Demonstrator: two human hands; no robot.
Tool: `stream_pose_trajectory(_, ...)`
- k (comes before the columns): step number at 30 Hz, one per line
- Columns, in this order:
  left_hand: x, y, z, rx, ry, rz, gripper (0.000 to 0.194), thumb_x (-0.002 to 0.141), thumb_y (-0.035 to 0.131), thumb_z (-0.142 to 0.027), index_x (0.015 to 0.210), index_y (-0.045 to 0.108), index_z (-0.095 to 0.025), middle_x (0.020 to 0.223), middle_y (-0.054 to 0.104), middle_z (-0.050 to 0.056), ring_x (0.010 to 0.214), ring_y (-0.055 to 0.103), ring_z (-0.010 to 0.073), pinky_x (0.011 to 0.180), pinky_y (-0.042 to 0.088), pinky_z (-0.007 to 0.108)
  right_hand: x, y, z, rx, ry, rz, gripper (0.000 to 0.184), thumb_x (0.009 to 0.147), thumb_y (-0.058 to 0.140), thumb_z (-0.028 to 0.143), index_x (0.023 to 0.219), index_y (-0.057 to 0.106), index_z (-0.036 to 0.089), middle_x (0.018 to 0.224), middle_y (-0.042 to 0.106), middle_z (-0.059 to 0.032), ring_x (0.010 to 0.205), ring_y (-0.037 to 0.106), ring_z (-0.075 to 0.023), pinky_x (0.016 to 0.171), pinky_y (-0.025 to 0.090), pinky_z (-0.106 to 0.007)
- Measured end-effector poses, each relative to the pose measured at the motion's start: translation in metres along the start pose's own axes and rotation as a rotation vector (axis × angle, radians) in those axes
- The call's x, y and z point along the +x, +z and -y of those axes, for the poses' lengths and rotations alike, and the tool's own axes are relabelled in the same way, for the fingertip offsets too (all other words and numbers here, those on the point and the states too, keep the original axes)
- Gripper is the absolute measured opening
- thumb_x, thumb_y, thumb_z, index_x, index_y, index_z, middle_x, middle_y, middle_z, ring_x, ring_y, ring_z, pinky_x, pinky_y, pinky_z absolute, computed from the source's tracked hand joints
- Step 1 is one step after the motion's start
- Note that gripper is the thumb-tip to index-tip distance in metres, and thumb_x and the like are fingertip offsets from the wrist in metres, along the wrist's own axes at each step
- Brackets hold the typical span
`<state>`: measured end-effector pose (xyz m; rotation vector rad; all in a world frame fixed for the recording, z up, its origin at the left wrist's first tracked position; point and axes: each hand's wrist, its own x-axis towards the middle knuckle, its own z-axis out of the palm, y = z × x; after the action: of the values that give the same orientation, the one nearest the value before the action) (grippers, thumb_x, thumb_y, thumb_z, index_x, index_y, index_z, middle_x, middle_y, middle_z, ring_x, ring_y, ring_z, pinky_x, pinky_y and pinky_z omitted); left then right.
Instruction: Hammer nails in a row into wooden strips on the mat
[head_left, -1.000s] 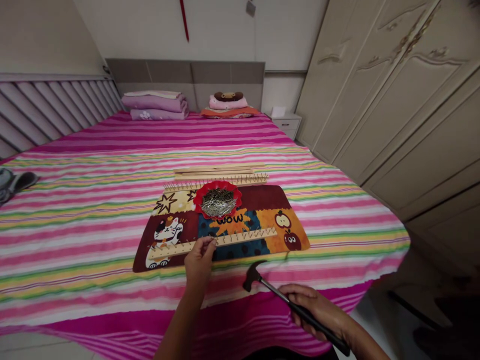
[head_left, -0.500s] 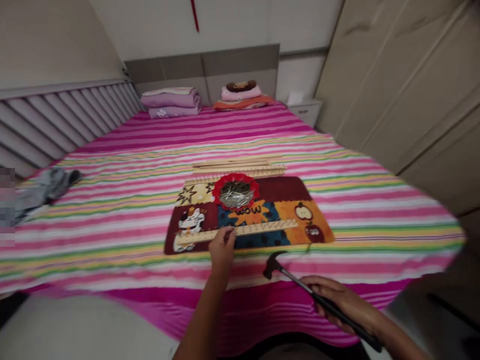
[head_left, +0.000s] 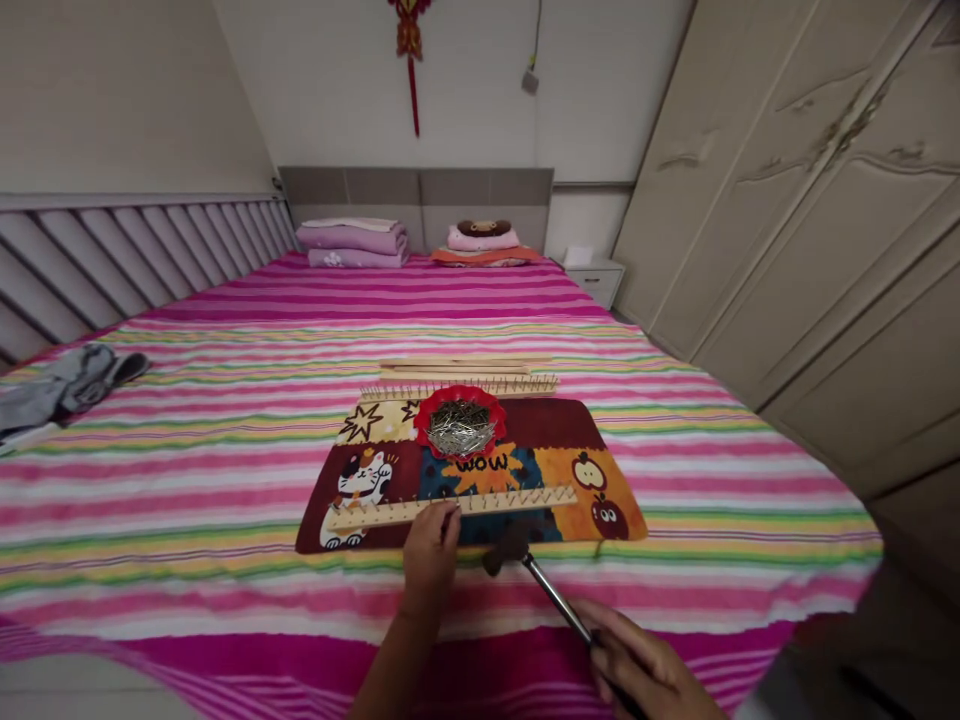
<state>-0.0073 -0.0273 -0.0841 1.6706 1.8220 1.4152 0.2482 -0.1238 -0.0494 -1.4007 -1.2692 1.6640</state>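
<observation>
My left hand [head_left: 430, 548] is closed at the front edge of a pale wooden strip [head_left: 405, 511], thumb and forefinger together near its middle. Whatever they pinch is too small to make out. A row of nails stands up along the strip, which lies across a patterned mat [head_left: 559, 425]. In my right hand [head_left: 637, 660] is a claw hammer [head_left: 555, 598], gripped by its black handle. The hammer's dark head, blurred, is in front of the strip, to the right of my left hand. Behind the strip, a red scalloped bowl [head_left: 422, 425] holds many loose nails [head_left: 460, 428].
Beyond the bowl lies another nail-studded strip [head_left: 525, 388], with several plain wooden sticks [head_left: 465, 366] behind it. All rest on a bed with a striped sheet [head_left: 712, 480]. Grey cloth [head_left: 67, 385] lies at the left; folded bedding [head_left: 352, 242] is at the headboard.
The view has tilted up, showing more wall. The hammer head has moved left, closer to my left hand and the strip. My left hand stays at the strip.
</observation>
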Motion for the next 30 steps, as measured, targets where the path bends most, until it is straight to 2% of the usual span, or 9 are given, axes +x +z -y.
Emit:
stream_pose_trajectory(3, -0.001, 0.001, 0.002, 0.009, 0.021, 0.005, 0.018, 0.08, 0.049, -0.032, 0.082, 0.065, -0.023, 0.086, 0.069, 0.006, 0.086, 0.063, 0.0188, 0.082, 0.048, 0.031, 0.007, 0.01, 0.03, -0.253, -0.233, -0.053, 0.053, 0.084, 0.051, 0.053, 0.127, 0.056, 0.024, 0.073, 0.063, -0.0016, 0.062, 0.057, -0.0154, 0.06, 0.049, -0.024)
stream_pose_trajectory(6, -0.002, 0.003, 0.003, 0.003, 0.025, 0.013, 0.019, 0.081, 0.048, -0.031, 0.084, 0.064, -0.023, 0.086, 0.069, 0.006, 0.085, 0.063, 0.0183, 0.082, 0.048, 0.031, 0.017, 0.018, 0.05, -0.471, -0.41, -0.09, 0.046, 0.09, 0.044, 0.043, 0.13, 0.054, 0.022, 0.09, 0.07, -0.0065, 0.088, 0.063, -0.0217, 0.08, 0.05, -0.029)
stream_pose_trajectory(9, -0.004, 0.003, 0.004, 0.003, 0.021, 0.006, 0.02, 0.082, 0.046, -0.028, 0.085, 0.064, -0.023, 0.086, 0.069, 0.006, 0.085, 0.063, 0.0181, 0.081, 0.048, 0.031, 0.023, 0.026, 0.057, -0.603, -0.528, -0.074, 0.042, 0.092, 0.042, 0.033, 0.131, 0.052, 0.022, 0.104, 0.071, -0.0096, 0.098, 0.064, -0.023, 0.086, 0.051, -0.031)
stream_pose_trajectory(12, -0.004, 0.004, 0.004, 0.018, 0.037, 0.005, 0.019, 0.082, 0.046, -0.028, 0.085, 0.065, -0.022, 0.085, 0.069, 0.006, 0.084, 0.063, 0.0177, 0.08, 0.048, 0.03, 0.026, 0.032, 0.058, -0.689, -0.612, -0.086, 0.043, 0.092, 0.04, 0.025, 0.135, 0.047, 0.022, 0.11, 0.069, -0.0109, 0.101, 0.064, -0.0224, 0.085, 0.052, -0.031)
stream_pose_trajectory(15, -0.005, 0.005, 0.005, 0.036, 0.064, -0.022, 0.019, 0.083, 0.047, -0.029, 0.085, 0.065, -0.022, 0.085, 0.069, 0.006, 0.083, 0.063, 0.0171, 0.079, 0.048, 0.029, 0.03, 0.035, 0.057, -0.775, -0.624, -0.11, 0.047, 0.092, 0.037, 0.02, 0.139, 0.041, 0.023, 0.107, 0.068, -0.0115, 0.095, 0.066, -0.0219, 0.081, 0.054, -0.032)
stream_pose_trajectory(18, -0.006, 0.006, 0.008, 0.046, 0.122, -0.074, 0.019, 0.083, 0.047, -0.027, 0.085, 0.065, -0.021, 0.084, 0.069, 0.005, 0.081, 0.064, 0.0166, 0.077, 0.05, 0.029, 0.032, 0.034, 0.058, -0.819, -0.609, -0.092, 0.046, 0.091, 0.037, 0.018, 0.136, 0.044, 0.022, 0.101, 0.069, -0.0107, 0.089, 0.067, -0.022, 0.077, 0.056, -0.033)
stream_pose_trajectory(23, -0.006, 0.007, 0.011, 0.051, 0.186, -0.102, 0.019, 0.084, 0.047, -0.027, 0.085, 0.064, -0.02, 0.082, 0.07, 0.005, 0.078, 0.065, 0.0158, 0.074, 0.051, 0.028, 0.019, 0.027, 0.061, -0.718, -0.639, -0.087, 0.044, 0.094, 0.039, 0.024, 0.137, 0.043, 0.025, 0.103, 0.07, -0.0091, 0.103, 0.064, -0.0218, 0.085, 0.054, -0.03)
stream_pose_trajectory(27, -0.003, 0.005, 0.01, 0.053, 0.153, -0.1, 0.019, 0.083, 0.049, -0.031, 0.084, 0.064, -0.02, 0.081, 0.07, 0.005, 0.078, 0.065, 0.0163, 0.074, 0.052, 0.029, 0.004, 0.013, 0.049, -0.599, -0.51, -0.007, 0.041, 0.093, 0.044, 0.031, 0.133, 0.05, 0.026, 0.118, 0.067, -0.0071, 0.112, 0.061, -0.0214, 0.093, 0.049, -0.027)
stream_pose_trajectory(30, -0.003, 0.0, 0.006, 0.044, 0.144, -0.049, 0.019, 0.083, 0.049, -0.031, 0.087, 0.065, -0.02, 0.085, 0.071, 0.005, 0.08, 0.066, 0.0161, 0.073, 0.052, 0.028, 0.0, -0.001, 0.022, -0.531, -0.372, 0.032, 0.04, 0.091, 0.047, 0.037, 0.129, 0.056, 0.025, 0.116, 0.069, -0.0062, 0.109, 0.062, -0.023, 0.092, 0.049, -0.028)
